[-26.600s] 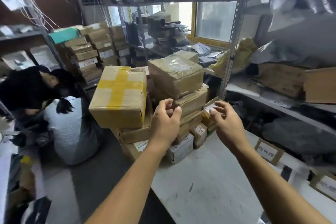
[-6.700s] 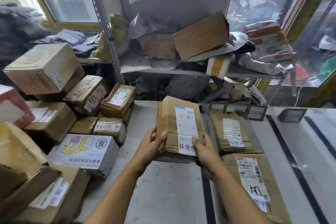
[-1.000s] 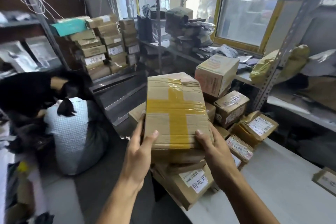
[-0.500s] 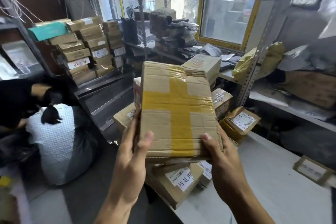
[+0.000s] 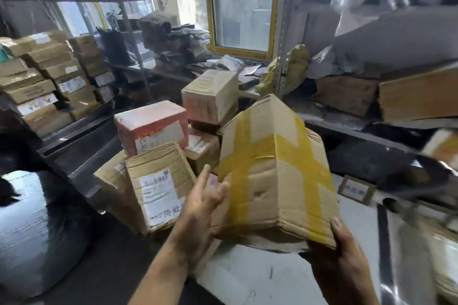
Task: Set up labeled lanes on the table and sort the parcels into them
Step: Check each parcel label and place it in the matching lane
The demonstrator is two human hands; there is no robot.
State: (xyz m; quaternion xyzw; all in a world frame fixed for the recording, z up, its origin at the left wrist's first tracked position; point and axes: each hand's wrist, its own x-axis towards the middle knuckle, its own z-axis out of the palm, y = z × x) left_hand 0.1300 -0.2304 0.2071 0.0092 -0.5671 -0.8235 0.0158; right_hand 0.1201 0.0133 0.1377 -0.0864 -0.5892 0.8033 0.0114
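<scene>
I hold a brown cardboard box crossed with yellow tape (image 5: 275, 173) above the white table (image 5: 260, 277), tilted with one corner up. My left hand (image 5: 200, 208) presses its left side with the forefinger pointing up. Under the near right corner, my right hand (image 5: 339, 252) grips it. To the left stands the parcel pile: a labelled brown box (image 5: 158, 186), a red-and-white box (image 5: 151, 126) and a tan box (image 5: 210, 94). A small lane label card (image 5: 357, 189) stands on the table at the right.
Metal shelving (image 5: 285, 32) full of boxes and grey mail bags runs behind and to the right. Stacked cartons (image 5: 47, 77) fill the left shelves. Low at the left is a person in a checked shirt (image 5: 32, 225). A dark tape line (image 5: 383, 242) crosses the table at the right.
The yellow-taped box has swung right and tilted, away from the pile and over the table. My view has turned right with it, and my right hand has slid under its near corner.
</scene>
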